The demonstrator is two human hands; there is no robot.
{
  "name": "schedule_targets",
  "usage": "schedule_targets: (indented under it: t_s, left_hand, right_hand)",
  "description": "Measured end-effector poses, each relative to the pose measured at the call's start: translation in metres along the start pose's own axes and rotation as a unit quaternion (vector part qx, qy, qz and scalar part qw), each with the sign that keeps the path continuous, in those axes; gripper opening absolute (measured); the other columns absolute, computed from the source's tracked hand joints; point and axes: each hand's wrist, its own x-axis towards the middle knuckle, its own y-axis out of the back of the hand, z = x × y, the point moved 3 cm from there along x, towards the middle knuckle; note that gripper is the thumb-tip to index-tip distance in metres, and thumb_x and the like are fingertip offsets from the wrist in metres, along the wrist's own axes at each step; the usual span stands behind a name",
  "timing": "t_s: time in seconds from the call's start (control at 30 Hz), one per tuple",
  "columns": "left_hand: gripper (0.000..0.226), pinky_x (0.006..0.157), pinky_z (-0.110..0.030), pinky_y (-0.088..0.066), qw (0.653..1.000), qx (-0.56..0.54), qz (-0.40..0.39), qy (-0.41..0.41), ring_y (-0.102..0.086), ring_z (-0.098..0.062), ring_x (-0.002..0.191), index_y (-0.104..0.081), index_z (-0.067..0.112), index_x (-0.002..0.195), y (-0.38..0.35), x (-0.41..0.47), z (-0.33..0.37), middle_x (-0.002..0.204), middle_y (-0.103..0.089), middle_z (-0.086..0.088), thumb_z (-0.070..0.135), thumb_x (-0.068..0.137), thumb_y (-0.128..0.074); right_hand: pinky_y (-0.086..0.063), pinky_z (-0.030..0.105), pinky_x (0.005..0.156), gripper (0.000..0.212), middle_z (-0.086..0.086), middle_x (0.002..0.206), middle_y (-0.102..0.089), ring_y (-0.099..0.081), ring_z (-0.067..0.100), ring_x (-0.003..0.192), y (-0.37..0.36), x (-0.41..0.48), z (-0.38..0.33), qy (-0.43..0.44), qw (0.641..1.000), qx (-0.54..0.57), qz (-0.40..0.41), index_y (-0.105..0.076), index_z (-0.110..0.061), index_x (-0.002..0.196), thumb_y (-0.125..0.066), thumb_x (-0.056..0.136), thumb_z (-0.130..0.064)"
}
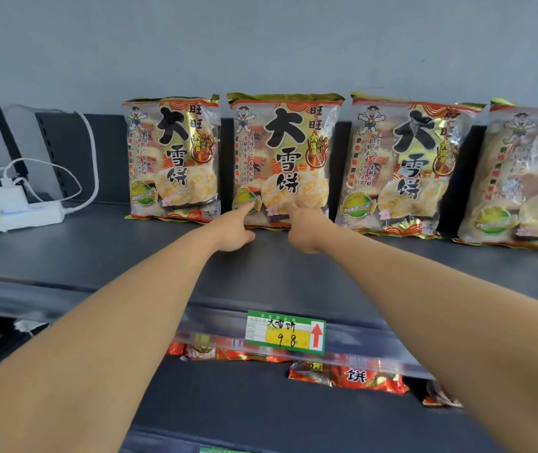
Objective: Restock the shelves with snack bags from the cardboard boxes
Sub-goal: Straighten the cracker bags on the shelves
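— At the foot of the middle snack bag, what are the hands doing?

— Both reach to the back of the top shelf. The left hand and the right hand each have a forefinger stretched out, tip touching the bag's lower front, the other fingers curled under. Neither grip encloses anything; they hold nothing, only press or steady the bag upright against the rear panel.

— How far along is the restocking?

— I'd judge it partway. Four bags stand in one row along the back: one on the left, the middle one, a third and a fourth cut off by the frame edge. All the shelf in front of them is bare, so there is room for more rows. No cardboard box shows.

— Anything else around?

— A price tag on the shelf's front rail, red packets on the shelf below, and at far left a white power strip with cables looping up. That strip takes the left end of the shelf, well apart from the bags; nothing blocks the open space itself.
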Motion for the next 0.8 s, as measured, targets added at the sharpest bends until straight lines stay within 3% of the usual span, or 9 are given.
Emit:
schedule_targets:
  t_s: [0.1, 0.23, 0.43, 0.5, 0.67, 0.8]
  left_hand:
    - [0.066, 0.105, -0.029, -0.034, 0.999, 0.002, 0.033, 0.005, -0.038, -0.028, 0.135, -0.02, 0.016, 0.152, 0.003, -0.014, 0.01, 0.153, -0.032, -0.01, 0.018, 0.096, -0.053]
    - [0.044, 0.084, -0.022, -0.036, 0.997, 0.002, 0.071, -0.031, -0.051, -0.023, 0.114, -0.044, 0.011, 0.138, 0.009, -0.034, 0.033, 0.135, -0.051, -0.01, 0.015, 0.095, -0.051]
    - [0.032, 0.082, -0.026, -0.042, 0.983, 0.043, 0.082, -0.159, -0.056, -0.02, 0.099, -0.058, 0.011, 0.125, 0.014, -0.092, 0.078, 0.114, -0.061, -0.008, 0.01, 0.095, -0.05]
    - [0.03, 0.081, -0.025, -0.041, 0.97, 0.075, 0.084, -0.214, -0.054, -0.019, 0.096, -0.061, 0.01, 0.122, 0.016, -0.117, 0.093, 0.112, -0.063, -0.008, 0.008, 0.094, -0.05]
    - [0.028, 0.087, -0.041, -0.048, 0.931, 0.108, 0.003, -0.347, -0.06, -0.026, 0.098, -0.064, 0.012, 0.115, -0.013, -0.189, 0.124, 0.109, -0.067, -0.01, 0.009, 0.092, -0.049]
    - [0.027, 0.091, -0.039, -0.045, 0.887, 0.128, -0.065, -0.439, -0.058, -0.024, 0.106, -0.062, 0.015, 0.118, -0.061, -0.245, 0.155, 0.115, -0.065, -0.005, 0.015, 0.095, -0.049]
  right_hand:
    - [-0.043, 0.042, 0.098, 0.057, 0.019, 0.143, -0.038, -0.04, 0.04, 0.128, 0.006, -0.008, 0.003, 0.02, 1.0, 0.015, 0.002, -0.029, -0.009, 0.145, -0.043, 0.09, -0.005]
    - [-0.051, 0.039, 0.09, 0.04, 0.016, 0.128, -0.054, -0.055, 0.035, 0.11, 0.018, -0.031, 0.005, 0.042, 0.999, 0.007, 0.03, -0.051, -0.007, 0.13, -0.042, 0.09, -0.007]
    - [-0.051, 0.033, 0.079, 0.036, 0.014, 0.118, -0.062, -0.059, 0.034, 0.104, 0.042, -0.102, 0.005, 0.051, 0.992, -0.08, 0.078, -0.06, -0.009, 0.121, -0.044, 0.089, -0.007]
    - [-0.052, 0.038, 0.085, 0.038, 0.016, 0.119, -0.063, -0.06, 0.035, 0.106, 0.05, -0.132, 0.004, 0.044, 0.99, -0.107, 0.086, -0.063, -0.009, 0.118, -0.043, 0.086, -0.004]
    - [-0.053, 0.039, 0.084, 0.039, 0.012, 0.115, -0.065, -0.061, 0.032, 0.104, 0.045, -0.234, 0.01, -0.01, 0.984, -0.157, 0.08, -0.062, -0.014, 0.119, -0.047, 0.084, -0.003]
    - [-0.054, 0.041, 0.082, 0.035, 0.012, 0.11, -0.066, -0.062, 0.034, 0.1, 0.022, -0.324, 0.035, -0.109, 0.976, -0.185, 0.037, -0.065, -0.019, 0.112, -0.05, 0.082, -0.009]
